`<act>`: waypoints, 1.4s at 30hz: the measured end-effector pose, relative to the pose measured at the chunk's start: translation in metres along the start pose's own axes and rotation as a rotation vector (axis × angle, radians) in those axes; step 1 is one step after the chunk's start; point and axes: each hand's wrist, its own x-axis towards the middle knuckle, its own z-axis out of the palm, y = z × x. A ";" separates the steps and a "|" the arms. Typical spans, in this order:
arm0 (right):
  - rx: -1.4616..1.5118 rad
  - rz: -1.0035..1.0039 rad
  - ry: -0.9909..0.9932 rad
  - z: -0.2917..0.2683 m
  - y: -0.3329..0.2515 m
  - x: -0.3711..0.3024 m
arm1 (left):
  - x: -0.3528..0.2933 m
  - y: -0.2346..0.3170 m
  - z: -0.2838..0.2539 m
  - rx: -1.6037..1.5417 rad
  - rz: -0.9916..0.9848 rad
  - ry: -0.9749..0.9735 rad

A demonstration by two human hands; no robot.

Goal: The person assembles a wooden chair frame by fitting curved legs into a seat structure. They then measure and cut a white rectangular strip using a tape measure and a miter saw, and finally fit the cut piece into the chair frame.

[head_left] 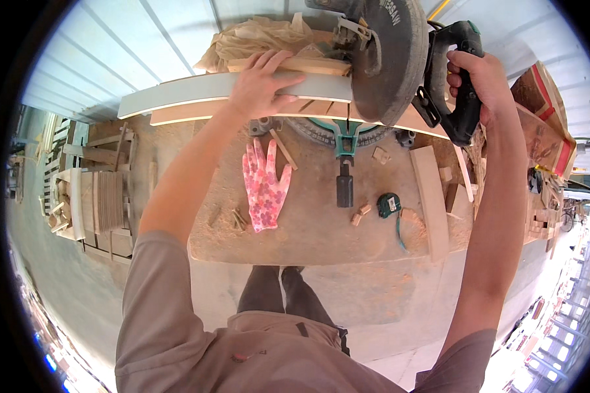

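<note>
- Nearest, at the bottom of my view, is my brown shirt [269, 347], with my dark trousers [285, 291] showing just beyond it; hours here run from my body, with 12 straight ahead.
- The front edge of the dusty bench [308, 252] comes next.
- Toward 12 a pink flowered glove [265, 187] lies flat on the bench, fingers pointing away from me. A thin stick [283, 149] lies just beside its fingers, and small offcuts [240, 220] lie on its near left.
- Between 12 and 1 the saw's black knob [345, 187] sticks out toward me. Near it, to the right, are wood bits [360, 214].
- Between 1 and 2 sits a green tape measure [388, 204] with a teal strap; a plank [429, 203] lies lengthwise to its right.
- At 10, beyond the bench's left side, stands a stack of boards [105, 203].
- At 12 my left hand [262, 85] grasps the board from above, thumb toward me, fingers across it.
- That grey-faced board [177, 93] spans 11 to 12, above a paler strip [190, 112]. Its right end meets the saw's outline; I cannot tell if they touch.
- Just past 12 is the saw [390, 65], its round dark guard facing me.
- At 1 my right hand [482, 75] is wrapped around the black saw handle [464, 124].
- At 2 lean brown sacks [547, 128] with red bands.
- Farthest, behind a crumpled tan bag [255, 39] near 12, rises the pale ribbed wall [137, 39].
</note>
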 end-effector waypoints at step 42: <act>0.077 0.013 0.067 0.008 0.021 -0.014 | 0.004 0.006 -0.012 -0.041 -0.003 -0.038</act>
